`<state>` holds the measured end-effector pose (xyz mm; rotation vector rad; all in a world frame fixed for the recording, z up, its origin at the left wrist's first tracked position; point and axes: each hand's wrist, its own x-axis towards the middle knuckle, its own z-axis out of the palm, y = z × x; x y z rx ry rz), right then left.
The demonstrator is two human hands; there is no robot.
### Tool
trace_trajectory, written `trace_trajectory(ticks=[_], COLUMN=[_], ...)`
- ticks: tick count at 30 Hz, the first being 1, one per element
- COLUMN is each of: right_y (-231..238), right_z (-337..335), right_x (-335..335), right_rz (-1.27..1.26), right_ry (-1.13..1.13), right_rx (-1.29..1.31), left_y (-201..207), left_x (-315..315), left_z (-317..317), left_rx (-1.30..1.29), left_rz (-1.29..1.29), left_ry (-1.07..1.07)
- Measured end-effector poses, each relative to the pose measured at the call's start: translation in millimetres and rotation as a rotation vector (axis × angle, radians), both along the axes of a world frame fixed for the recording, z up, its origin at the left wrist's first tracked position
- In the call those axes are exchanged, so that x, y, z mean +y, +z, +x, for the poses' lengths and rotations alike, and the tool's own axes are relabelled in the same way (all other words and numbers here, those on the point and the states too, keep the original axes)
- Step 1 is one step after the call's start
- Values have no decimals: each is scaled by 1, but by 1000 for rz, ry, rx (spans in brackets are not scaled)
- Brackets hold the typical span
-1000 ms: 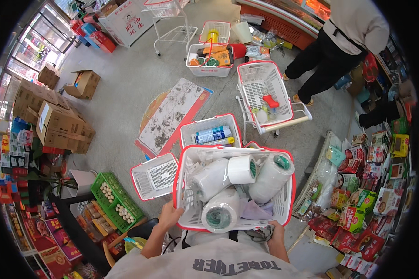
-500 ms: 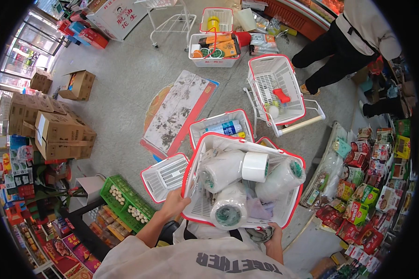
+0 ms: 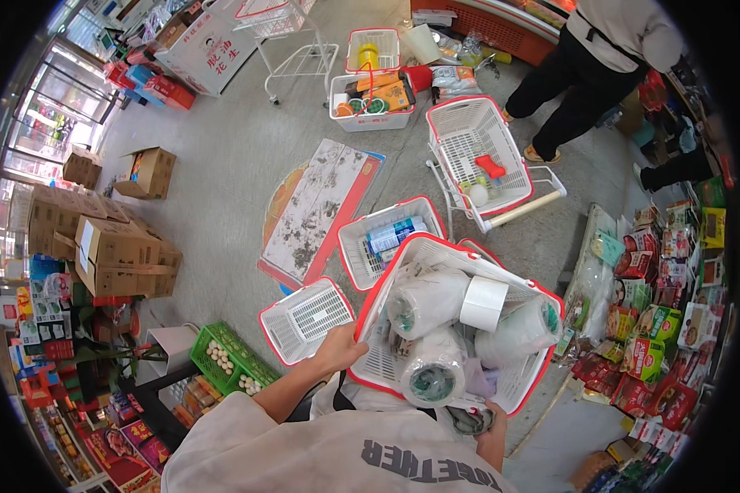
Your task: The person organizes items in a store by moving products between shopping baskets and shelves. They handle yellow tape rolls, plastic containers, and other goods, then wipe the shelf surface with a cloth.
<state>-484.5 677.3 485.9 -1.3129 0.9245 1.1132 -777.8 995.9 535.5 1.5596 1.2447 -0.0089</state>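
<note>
rolls (image 3: 436,300) in basket (image 3: 386,366), crate (image 3: 230,357) left

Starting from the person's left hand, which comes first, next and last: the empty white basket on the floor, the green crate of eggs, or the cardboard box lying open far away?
From the left hand, in the head view:
1. Empty white basket, just beside it on the floor.
2. Green egg crate, further left.
3. Open cardboard box, far off, upper left.

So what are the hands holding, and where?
A white plastic basket with red rim, full of plastic rolls: left hand on its near-left rim, right hand at its near-right corner.
</note>
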Motion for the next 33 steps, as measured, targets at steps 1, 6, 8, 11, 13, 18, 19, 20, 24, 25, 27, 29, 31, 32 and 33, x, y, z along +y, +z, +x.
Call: trace_trajectory(ticks=[1, 6, 8, 11, 13, 18, 19, 20, 24, 25, 27, 29, 31, 32, 33], right_y=[-4, -26, -21, -18, -32, -17, -25, -34, -31, -30, -25, -29, -31, -29, -22], right_z=[3, 20, 23, 32, 41, 66, 72, 76, 81, 82, 79, 76, 72, 72, 71], right_x=[-11, -60, -74, -95, -128, -151, -163, -176, -181, -188, -183, -184, -182, -178, -168], right_rz=[-6, 16, 28, 65, 52, 48, 58, 73, 54, 42, 75, 76, 92, 93, 52], right_ry=[-10, -56, -74, -99, -123, -131, -191, -208, -238, -257, -285, -320, -295, -286, -289], right_rx=[10, 47, 32, 8, -10, -184, -177, -204, -208, -220, -184, -146, -114, -100, -95], left_y=[4, 15, 15, 22, 12, -51, -45, -36, -44, -47, -57, -60, -59, -56, -53], left_x=[-2, -25, -40, -53, -62, -86, -93, -97, -106, -110, -105, -99, -93, -90, -87], left_z=[6, 34, 42, 66, 84, 120, 133, 144, 162, 170, 173, 176, 182, 185, 188], left_rx=[-6, -2, -12, 15, 81, 62, -4, -62, -120, -125, -82, -15, 30, 37, 43], left_rz=[4, 41, 57, 54, 15, 91, 48, 10, -28, -19, 33, 14, -3, -20, -38], left_ry=[-12, -61, -71, -116, -181, -272, -252, -220, -204, -222, -244, -287, -295, -296, -298])
